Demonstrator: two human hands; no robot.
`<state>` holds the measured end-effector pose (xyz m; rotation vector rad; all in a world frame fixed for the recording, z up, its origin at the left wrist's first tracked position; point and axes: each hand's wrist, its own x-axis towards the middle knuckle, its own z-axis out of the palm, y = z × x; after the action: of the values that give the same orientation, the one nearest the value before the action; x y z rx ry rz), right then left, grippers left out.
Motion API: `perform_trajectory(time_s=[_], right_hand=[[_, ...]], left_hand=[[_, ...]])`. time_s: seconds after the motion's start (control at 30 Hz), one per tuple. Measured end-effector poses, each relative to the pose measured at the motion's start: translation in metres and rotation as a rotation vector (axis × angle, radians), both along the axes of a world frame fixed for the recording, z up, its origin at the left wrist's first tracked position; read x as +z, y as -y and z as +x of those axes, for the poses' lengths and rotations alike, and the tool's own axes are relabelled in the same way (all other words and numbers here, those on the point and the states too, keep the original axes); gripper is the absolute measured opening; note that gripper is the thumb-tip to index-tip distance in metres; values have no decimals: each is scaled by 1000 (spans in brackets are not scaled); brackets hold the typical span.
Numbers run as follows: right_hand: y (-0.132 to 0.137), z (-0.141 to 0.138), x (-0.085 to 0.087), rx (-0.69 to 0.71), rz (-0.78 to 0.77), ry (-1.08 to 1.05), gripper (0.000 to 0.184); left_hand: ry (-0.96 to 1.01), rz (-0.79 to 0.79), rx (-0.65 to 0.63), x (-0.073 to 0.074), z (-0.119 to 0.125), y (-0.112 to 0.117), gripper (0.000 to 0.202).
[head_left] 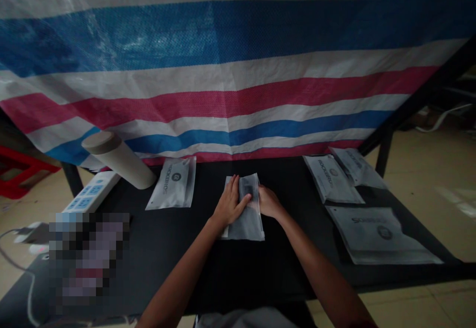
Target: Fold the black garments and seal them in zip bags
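Note:
A frosted clear zip bag [246,224] lies on the black table in front of me, its long side running away from me. My left hand [231,203] rests flat on its left part, fingers stretched forward and thumb spread over the plastic. At the bag's right edge is my right hand [268,202]; its fingers go out of sight at or behind that edge, so their grip is hidden. A dark patch shows through the plastic near my left thumb, too dim to name.
Printed frosted bags lie around: one at left [173,184], several at right, including a large one [383,233]. A pale tumbler [119,159] leans beside a white power strip [87,196] with a cable. A blurred-out item [94,253] lies front left. Striped sheeting [230,95] hangs behind.

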<state>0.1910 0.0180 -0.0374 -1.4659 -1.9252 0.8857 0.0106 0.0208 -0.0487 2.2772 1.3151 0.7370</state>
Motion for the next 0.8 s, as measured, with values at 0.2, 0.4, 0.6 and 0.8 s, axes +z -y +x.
perform_trajectory(time_s=[0.2, 0.4, 0.6, 0.8], right_hand=[[-6, 8, -9, -38, 43, -312, 47], [-6, 9, -4, -78, -180, -689, 52], [2, 2, 11, -50, -259, -702, 54], [2, 3, 9, 2, -352, -614, 46]], left_hand=[[35, 44, 41, 5, 1, 4, 66], [354, 41, 251, 4, -2, 2, 63], [531, -109, 310, 8, -4, -2, 52], [429, -13, 321, 19, -8, 3, 40]])
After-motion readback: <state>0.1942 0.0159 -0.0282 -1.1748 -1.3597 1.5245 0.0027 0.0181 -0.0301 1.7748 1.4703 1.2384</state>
